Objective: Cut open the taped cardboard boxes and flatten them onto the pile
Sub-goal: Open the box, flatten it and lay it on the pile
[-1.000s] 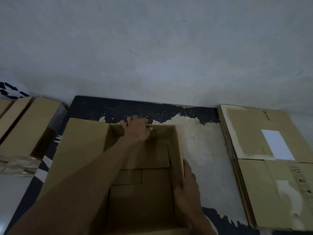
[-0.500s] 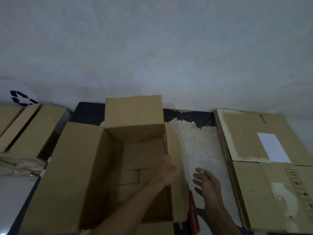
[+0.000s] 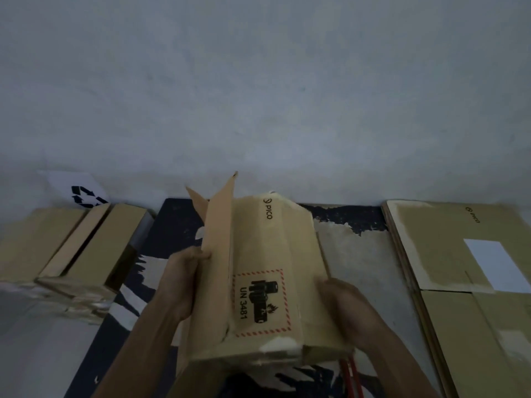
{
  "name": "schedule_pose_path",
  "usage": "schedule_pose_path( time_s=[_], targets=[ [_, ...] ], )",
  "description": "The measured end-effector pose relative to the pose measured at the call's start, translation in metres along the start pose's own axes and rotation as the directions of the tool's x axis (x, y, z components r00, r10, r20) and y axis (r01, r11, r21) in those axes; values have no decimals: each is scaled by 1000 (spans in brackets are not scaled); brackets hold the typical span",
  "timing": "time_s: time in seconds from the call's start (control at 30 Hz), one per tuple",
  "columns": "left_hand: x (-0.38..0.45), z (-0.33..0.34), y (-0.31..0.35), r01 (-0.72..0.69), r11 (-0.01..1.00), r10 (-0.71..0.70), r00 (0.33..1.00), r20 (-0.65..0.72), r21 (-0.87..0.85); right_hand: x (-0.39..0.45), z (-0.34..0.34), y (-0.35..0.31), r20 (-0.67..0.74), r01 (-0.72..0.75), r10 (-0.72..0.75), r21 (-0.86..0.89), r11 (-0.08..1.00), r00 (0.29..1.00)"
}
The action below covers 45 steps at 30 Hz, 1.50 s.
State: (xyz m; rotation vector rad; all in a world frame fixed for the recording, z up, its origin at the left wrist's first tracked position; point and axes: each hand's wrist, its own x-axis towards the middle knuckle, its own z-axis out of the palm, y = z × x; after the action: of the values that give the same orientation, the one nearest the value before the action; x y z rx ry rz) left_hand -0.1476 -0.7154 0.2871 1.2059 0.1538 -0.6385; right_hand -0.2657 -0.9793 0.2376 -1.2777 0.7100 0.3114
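1. Pale wall (image 3: 258, 81) behind; dark worn mat (image 3: 353, 254) under the work.
2. Flattening is in hand: the box (image 3: 264, 282), lifted between both hands, is half collapsed.
3. Left hand (image 3: 184, 280) grips its left flap; right hand (image 3: 342, 303) clasps its right side.
4. Next, I judge: press flat, carry rightward to the pile (image 3: 459, 268).

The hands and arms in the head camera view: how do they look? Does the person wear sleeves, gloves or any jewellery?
Both forearms are bare as far as the frame shows: no sleeves reach into view. The left hand and the right hand have no gloves. No watch, bracelet or ring can be seen, though the light is dim and the picture is slightly blurred.
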Motion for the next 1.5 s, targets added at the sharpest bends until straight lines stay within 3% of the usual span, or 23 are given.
schedule_pose_path(
  time_s=[0.07,0.13,0.2,0.3,0.37,0.47,0.5,0.57,0.63,0.67,0.73,0.83,0.93,1.03,1.13,1.2,1.3,1.43,1.5],
  targets=[
    [-1,-9,-4,-22,999,22,1000,-10,-38,-10,-13,-16,-61,51,-48,40,998,997],
    [-1,-14,-7,-37,997,36,999,-16,-63,-24,-22,-36,-21,96,-94,163,982,995],
    [0,-12,-11,-58,997,58,998,1,-51,-41,-20,-55,43,153,-163,176,973,986],
    [2,0,-16,-63,998,63,997,38,-21,-54,15,-72,123,390,-377,-118,913,918],
    [2,8,-18,-79,997,79,997,6,-2,-48,51,-70,139,473,-460,-413,778,877],
    [1,12,-21,-79,996,82,995,-54,49,-26,99,-53,122,388,-513,-804,451,849],
    [1,10,-22,-77,994,83,993,-83,82,-21,109,-49,117,374,-528,-831,411,841],
    [3,5,-22,-81,988,98,986,-135,128,-13,112,-48,91,369,-532,-816,444,842],
    [6,2,-23,-107,985,131,975,-179,137,-10,100,-54,33,275,-456,-835,477,890],
    [7,3,-23,-122,984,147,968,-205,130,-13,92,-59,4,195,-396,-875,443,918],
    [11,6,-23,-146,983,168,958,-233,106,-20,76,-65,-56,37,-319,-960,277,946],
    [15,7,-24,-155,981,178,958,-224,118,-32,53,-74,-105,-128,-334,-991,-48,937],
    [17,1,-25,-173,981,187,961,-206,84,-37,30,-72,-97,-134,-251,-981,-137,963],
    [19,-1,-25,-207,976,217,959,-184,75,-38,16,-55,-38,-45,-73,-994,-98,997],
    [21,2,-27,-224,970,235,960,-151,91,-36,13,-43,55,54,-15,-996,-69,998],
    [22,2,-30,-235,968,246,957,-153,87,-34,15,-35,139,138,78,-990,22,987],
    [24,-1,-31,-257,964,266,949,-171,72,-27,19,-17,272,236,105,-934,270,956],
    [32,-2,-28,-286,956,294,936,-192,69,-24,25,-5,209,187,-50,-714,675,977],
    [38,-2,-26,-299,952,305,931,-201,62,-26,28,-5,146,94,-28,-466,880,989]
  ],
)
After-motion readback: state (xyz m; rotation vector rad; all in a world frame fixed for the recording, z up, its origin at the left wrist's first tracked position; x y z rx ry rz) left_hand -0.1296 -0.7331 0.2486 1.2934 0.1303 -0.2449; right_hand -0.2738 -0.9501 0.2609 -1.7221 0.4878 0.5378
